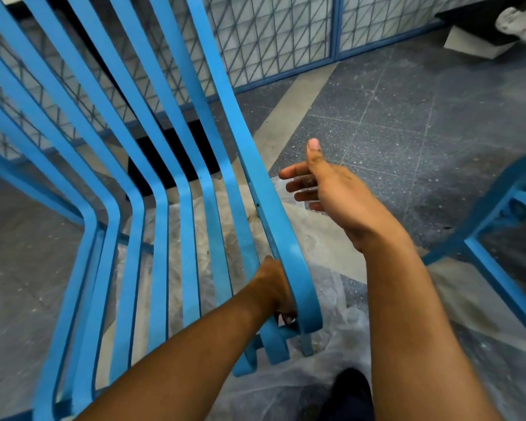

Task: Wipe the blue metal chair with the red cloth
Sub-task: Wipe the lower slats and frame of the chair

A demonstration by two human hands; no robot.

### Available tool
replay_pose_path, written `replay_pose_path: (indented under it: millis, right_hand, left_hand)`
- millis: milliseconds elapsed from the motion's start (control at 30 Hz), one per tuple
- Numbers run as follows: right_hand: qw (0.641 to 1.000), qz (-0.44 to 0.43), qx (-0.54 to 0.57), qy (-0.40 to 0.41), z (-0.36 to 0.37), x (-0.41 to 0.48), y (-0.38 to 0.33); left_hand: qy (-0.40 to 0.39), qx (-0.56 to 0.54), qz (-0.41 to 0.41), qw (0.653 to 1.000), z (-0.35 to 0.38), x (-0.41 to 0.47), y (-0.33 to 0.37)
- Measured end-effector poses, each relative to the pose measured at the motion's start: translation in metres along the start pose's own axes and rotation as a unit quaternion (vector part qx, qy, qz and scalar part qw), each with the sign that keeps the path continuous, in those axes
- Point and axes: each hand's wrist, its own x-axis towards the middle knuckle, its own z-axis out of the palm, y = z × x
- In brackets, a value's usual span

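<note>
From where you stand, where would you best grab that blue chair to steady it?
Probably take the blue metal chair by its outer slat, coming from the open floor side. The slat is a narrow flat strip with a gap beside it, so fingers can curl round; the left hand holds it near its rolled front end.

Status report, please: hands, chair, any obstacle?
Left hand against outer slat of blue metal chair, fingers hidden; red scrap beneath, likely the cloth. Right hand open, off the chair. No obstacle seen.

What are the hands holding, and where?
Right hand: nothing. Left hand grips the blue chair by its outermost slat, near the front curl.
</note>
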Motion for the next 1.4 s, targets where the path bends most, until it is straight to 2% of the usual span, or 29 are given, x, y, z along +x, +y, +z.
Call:
replay_pose_path:
  millis: [100, 200, 267, 333, 433, 467, 600, 800, 867, 900, 933, 967, 1000, 1067, 1100, 1200, 1267, 1333, 1400]
  right_hand:
    - [1.000, -0.003, -0.003, 0.004, 0.001, 0.000, -0.002]
    - [1.000, -0.005, -0.006, 0.002, 0.004, 0.001, -0.003]
    - [1.000, -0.006, -0.007, -0.002, 0.005, 0.001, -0.002]
    - [1.000, -0.007, -0.010, -0.006, 0.005, 0.002, -0.001]
    - [1.000, -0.009, -0.008, -0.003, 0.004, 0.002, 0.000]
    - [1.000, -0.009, -0.007, -0.001, 0.004, 0.003, 0.001]
    - [1.000, -0.004, -0.012, -0.011, 0.007, 0.003, 0.001]
    - [1.000, 0.007, -0.024, -0.017, 0.010, 0.004, 0.003]
    - [0.999, 0.009, -0.025, -0.019, 0.012, 0.005, 0.004]
    - [0.999, 0.010, -0.025, -0.020, 0.013, 0.005, 0.004]
    - [0.999, 0.011, -0.027, -0.023, 0.014, 0.006, 0.006]
    - [0.999, 0.013, -0.030, -0.025, 0.015, 0.006, 0.007]
    - [0.999, 0.013, -0.035, -0.027, 0.015, 0.007, 0.008]
    - [0.999, 0.015, -0.041, -0.027, 0.017, 0.008, 0.010]
    - [0.999, 0.015, -0.041, -0.026, 0.017, 0.009, 0.012]
    - [0.999, 0.016, -0.034, -0.032, 0.021, 0.011, 0.014]
    - [0.998, 0.024, -0.049, -0.038, 0.021, 0.012, 0.018]
    - [0.997, 0.035, -0.065, -0.033, 0.020, 0.015, 0.025]
    - [0.997, 0.040, -0.068, -0.026, 0.019, 0.017, 0.030]
  left_hand:
    - [-0.004, -0.001, -0.009, 1.000, -0.004, 0.001, -0.008]
    - [0.066, 0.052, -0.058, 0.995, -0.006, 0.004, -0.015]
    - [0.082, 0.084, -0.084, 0.989, -0.006, 0.006, -0.015]
    - [0.083, 0.094, -0.053, 0.991, -0.002, 0.004, -0.011]
    - [0.078, 0.067, 0.047, 0.994, 0.003, 0.000, -0.001]
    - [0.061, 0.083, 0.053, 0.993, 0.004, -0.003, 0.004]
    - [0.009, 0.065, 0.014, 0.998, 0.001, -0.007, 0.006]
    - [0.085, 0.094, -0.002, 0.992, 0.000, -0.007, -0.001]
    - [0.085, 0.037, -0.022, 0.996, 0.005, 0.001, -0.008]
    - [0.117, 0.006, -0.002, 0.993, 0.014, 0.008, -0.015]
    - [0.194, -0.067, 0.007, 0.979, 0.026, 0.017, -0.020]
    - [0.213, -0.144, -0.003, 0.967, 0.036, 0.028, -0.023]
    - [0.220, -0.154, 0.008, 0.963, 0.038, 0.032, -0.022]
    - [0.146, -0.084, 0.014, 0.986, 0.028, 0.016, -0.013]
    - [0.123, -0.085, 0.015, 0.989, 0.017, 0.003, -0.008]
    - [0.145, -0.146, 0.031, 0.978, 0.021, -0.002, -0.009]
    - [0.182, -0.119, 0.004, 0.976, 0.020, -0.010, -0.012]
    - [0.245, -0.172, -0.006, 0.954, 0.022, -0.017, -0.018]
    - [0.332, -0.266, -0.009, 0.905, 0.025, -0.024, -0.021]
